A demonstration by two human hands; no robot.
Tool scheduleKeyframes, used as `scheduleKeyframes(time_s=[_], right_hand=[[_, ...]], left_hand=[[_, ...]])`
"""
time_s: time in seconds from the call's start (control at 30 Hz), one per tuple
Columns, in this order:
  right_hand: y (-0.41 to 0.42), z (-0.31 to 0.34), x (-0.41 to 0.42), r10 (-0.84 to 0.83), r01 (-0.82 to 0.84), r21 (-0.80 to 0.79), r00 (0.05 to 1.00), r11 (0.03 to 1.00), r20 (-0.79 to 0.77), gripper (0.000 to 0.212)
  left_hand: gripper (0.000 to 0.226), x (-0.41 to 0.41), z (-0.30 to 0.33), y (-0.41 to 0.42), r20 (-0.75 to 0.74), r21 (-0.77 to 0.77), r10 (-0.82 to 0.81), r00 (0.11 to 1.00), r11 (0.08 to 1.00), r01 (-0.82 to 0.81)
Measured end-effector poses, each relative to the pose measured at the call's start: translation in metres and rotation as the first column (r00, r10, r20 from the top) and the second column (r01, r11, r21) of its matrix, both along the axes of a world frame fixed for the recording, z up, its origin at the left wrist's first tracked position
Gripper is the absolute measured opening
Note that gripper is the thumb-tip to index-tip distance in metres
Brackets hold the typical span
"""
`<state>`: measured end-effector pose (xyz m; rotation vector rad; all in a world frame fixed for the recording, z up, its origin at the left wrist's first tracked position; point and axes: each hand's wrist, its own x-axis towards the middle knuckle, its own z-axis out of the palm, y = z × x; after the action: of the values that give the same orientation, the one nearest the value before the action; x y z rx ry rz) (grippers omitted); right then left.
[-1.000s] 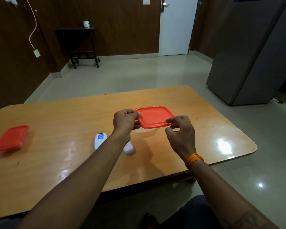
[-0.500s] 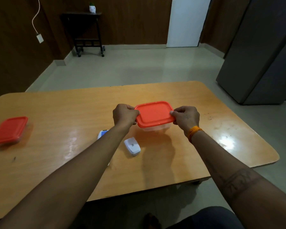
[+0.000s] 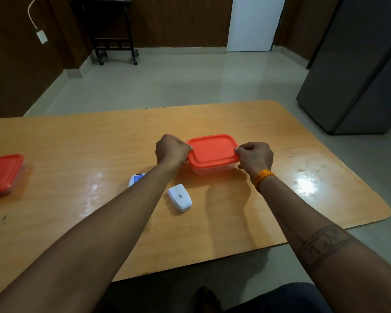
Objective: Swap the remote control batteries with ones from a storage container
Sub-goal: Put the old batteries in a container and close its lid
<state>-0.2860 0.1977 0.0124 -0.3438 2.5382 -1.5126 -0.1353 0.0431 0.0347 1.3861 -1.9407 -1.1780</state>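
Hands first: my left hand (image 3: 172, 149) and right hand (image 3: 255, 156) pinch the lid (image 3: 213, 150) on the container (image 3: 211, 170) at mid-table (image 3: 77, 141). My left forearm hides most of the remote (image 3: 136, 179); its battery cover (image 3: 180, 197) lies just beside, a second box (image 3: 2, 173) far left.

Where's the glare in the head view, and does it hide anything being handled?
Head view: the brightest glare sits on the table right of the right hand; fainter streaks left of the remote. The lid, left hand and battery cover stay readable; wide-angle bending curves the table edges.
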Motion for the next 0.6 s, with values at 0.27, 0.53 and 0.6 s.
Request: scheduleKeyframes(time_s=[0.27,0.53,0.6], right_hand=[[0.005,-0.012,0.017,0.0,-0.001,-0.01,0.998,1.0,-0.066,0.027],[0.008,-0.018,0.041,0.05,-0.05,0.047,0.999,0.998,0.006,0.055],[0.006,-0.016,0.048,0.071,-0.072,0.036,0.997,0.997,0.018,0.065]], left_hand=[[0.01,-0.007,0.0,-0.003,0.049,0.065,-0.049,0.998,0.997,0.045],[0.01,0.01,0.014,0.016,-0.043,0.291,-0.111,0.993,0.949,0.119],[0.024,0.015,0.012,0.021,-0.121,0.347,-0.105,0.987,0.927,0.141]])
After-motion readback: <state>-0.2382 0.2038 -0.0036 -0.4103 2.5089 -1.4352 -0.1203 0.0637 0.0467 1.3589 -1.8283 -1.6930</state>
